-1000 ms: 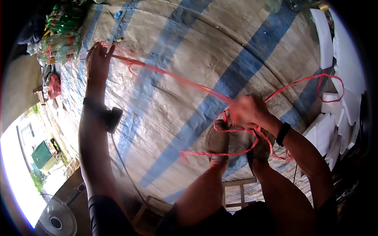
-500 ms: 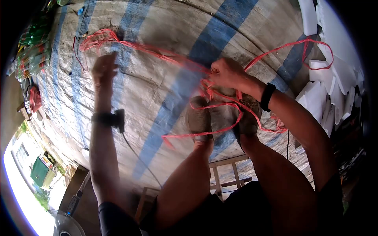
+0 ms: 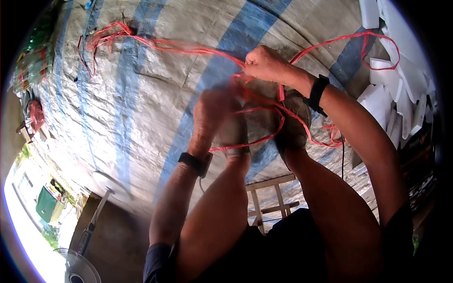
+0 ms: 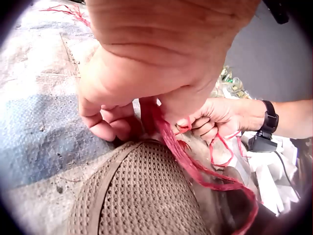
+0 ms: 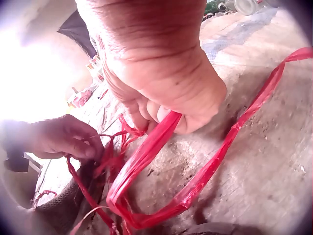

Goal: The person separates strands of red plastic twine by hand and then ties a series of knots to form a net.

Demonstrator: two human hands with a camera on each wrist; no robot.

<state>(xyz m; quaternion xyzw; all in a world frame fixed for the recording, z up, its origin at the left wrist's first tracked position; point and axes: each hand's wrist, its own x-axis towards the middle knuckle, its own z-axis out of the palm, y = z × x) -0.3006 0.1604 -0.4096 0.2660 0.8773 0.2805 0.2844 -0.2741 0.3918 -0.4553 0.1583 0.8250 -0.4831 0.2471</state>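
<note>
Red plastic twine (image 3: 188, 48) runs across the striped sheet from a loose bundle at upper left to my right hand (image 3: 269, 63), whose curled fingers grip it. A ribbon-like loop of the twine (image 5: 146, 164) comes out of that fist in the right wrist view. Over the toe of the left mesh shoe (image 4: 146, 191), my left hand (image 3: 210, 111) is blurred in the head view. In the left wrist view, a strand (image 4: 178, 152) passes between its thumb and curled fingers. More twine tangles between the hands and loops over the shoes.
White foam pieces (image 3: 394, 101) pile up on the right. Bundled plastic bottles (image 3: 35, 70) stand at far left. A small wooden stool (image 3: 271, 203) is between the legs, and a fan (image 3: 80, 269) is at lower left. A cable hangs from the left wrist device.
My left hand has left the twine bundle at upper left and come down and right to the left shoe. The right hand keeps its grip on the twine, appearing higher in view.
</note>
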